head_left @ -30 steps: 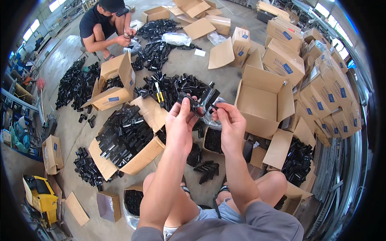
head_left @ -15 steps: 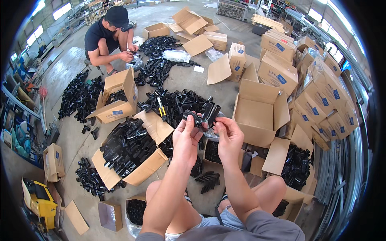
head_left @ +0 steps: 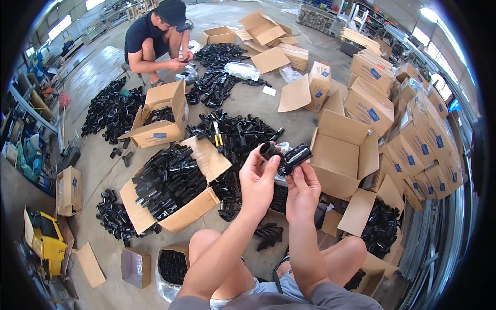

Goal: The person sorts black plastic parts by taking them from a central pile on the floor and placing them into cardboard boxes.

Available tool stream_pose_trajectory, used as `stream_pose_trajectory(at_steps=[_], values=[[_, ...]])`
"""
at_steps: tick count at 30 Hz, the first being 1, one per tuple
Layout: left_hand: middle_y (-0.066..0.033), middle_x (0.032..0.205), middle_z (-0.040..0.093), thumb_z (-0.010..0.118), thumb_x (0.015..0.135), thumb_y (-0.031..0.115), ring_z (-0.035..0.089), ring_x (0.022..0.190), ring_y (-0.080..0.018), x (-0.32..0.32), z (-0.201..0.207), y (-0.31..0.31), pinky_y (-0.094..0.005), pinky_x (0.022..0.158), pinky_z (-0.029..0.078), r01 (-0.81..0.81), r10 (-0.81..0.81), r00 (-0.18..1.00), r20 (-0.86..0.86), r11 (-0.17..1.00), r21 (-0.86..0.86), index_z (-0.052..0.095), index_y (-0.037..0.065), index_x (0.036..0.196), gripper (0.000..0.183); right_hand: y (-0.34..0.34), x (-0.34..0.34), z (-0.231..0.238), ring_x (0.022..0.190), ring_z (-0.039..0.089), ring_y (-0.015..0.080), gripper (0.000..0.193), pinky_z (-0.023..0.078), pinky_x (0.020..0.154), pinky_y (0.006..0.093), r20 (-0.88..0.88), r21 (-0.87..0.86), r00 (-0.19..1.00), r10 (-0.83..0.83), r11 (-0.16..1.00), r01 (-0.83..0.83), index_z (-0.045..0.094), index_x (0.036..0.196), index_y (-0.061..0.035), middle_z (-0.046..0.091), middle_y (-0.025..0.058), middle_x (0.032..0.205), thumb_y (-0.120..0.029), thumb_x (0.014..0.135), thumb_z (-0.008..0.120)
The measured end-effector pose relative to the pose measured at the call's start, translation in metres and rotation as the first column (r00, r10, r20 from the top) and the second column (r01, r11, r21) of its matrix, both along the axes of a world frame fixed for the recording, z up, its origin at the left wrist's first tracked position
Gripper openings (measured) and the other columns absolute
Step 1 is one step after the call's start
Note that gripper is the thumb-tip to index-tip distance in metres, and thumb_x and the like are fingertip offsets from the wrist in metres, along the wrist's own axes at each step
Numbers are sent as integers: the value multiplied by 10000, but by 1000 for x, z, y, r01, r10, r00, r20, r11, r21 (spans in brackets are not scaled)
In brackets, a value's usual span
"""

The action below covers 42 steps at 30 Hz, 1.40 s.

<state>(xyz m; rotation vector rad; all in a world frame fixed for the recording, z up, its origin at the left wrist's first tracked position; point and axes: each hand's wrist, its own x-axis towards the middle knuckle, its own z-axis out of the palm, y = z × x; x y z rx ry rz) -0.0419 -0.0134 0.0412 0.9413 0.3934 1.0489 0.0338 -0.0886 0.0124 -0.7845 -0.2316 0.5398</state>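
Both of my hands are raised in front of me around a glossy black tubular pipe fitting (head_left: 295, 158). Its round socket end opens toward the upper left, beside my left thumb. My left hand (head_left: 258, 178) is closed on the socket side. From below, the fingers and thumb of my right hand (head_left: 303, 192) pinch the thicker tube part. Behind the hands, a heap of similar black fittings (head_left: 243, 129) lies on the floor, with a yellow-and-black hand tool (head_left: 218, 138) on it. Whether the held fitting is one piece or two joined, I cannot tell.
An open carton (head_left: 338, 150) stands at right, near stacked closed cartons (head_left: 413, 132). Left of my hands is a carton full of black fittings (head_left: 170, 181). A co-worker (head_left: 155, 44) crouches at far left beside more heaps. A yellow case (head_left: 46, 240) sits at lower left.
The fitting has been turned in my hands, so its round socket and thick tube now show. My right hand has shifted beneath the tube. The whole view has swung slightly left.
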Motion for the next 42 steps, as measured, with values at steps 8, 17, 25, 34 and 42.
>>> stream_pose_trajectory(at_steps=[8, 17, 25, 34, 42], values=[[-86, 1244, 680, 639, 1016, 48, 640, 1154, -145, 0, 4, -3, -303, 1025, 508, 33, -34, 999, 33, 999, 19, 561, -5, 1357, 354, -2, 6, -4, 980, 678, 120, 199, 556, 852, 293, 11, -32, 999, 53, 998, -52, 663, 1202, -43, 716, 46, 1127, -152, 1038, 640], [-72, 1234, 689, 625, 1027, 72, 648, 1133, -125, -3, 2, -2, -293, 970, 533, 46, -45, 998, 40, 998, -36, 573, 18, 1369, 350, -3, 2, -5, 952, 643, 105, 206, 537, 820, 280, 96, -52, 995, 12, 999, -7, 613, 1215, -33, 682, 32, 1048, -151, 1047, 621], [-87, 1233, 689, 632, 1025, 65, 644, 1145, -137, 0, 2, -1, -309, 1020, 515, 64, -64, 998, 8, 998, -27, 579, -4, 1355, 341, -1, -3, -5, 954, 644, 95, 207, 528, 809, 257, 124, -55, 991, -48, 997, 56, 621, 1202, -24, 686, 47, 1106, -169, 1056, 611], [-76, 1209, 695, 647, 1023, 94, 653, 1115, -124, -1, -3, 6, -292, 979, 532, 103, -111, 991, -77, 990, -94, 580, 10, 1348, 342, -2, 5, -8, 966, 641, 104, 231, 525, 836, 272, 168, -62, 985, 39, 998, -29, 630, 1221, -14, 689, 58, 1100, -176, 1057, 611], [-114, 1113, 705, 722, 908, 8, 661, 1042, -146, -5, 6, -6, -313, 921, 532, 69, 83, 942, -326, 901, 428, 611, 0, 1278, 386, -9, 2, -1, 938, 649, 101, 209, 513, 793, 296, -103, -139, 989, 109, 983, -123, 678, 1146, -75, 707, 24, 1061, -254, 1044, 642]])
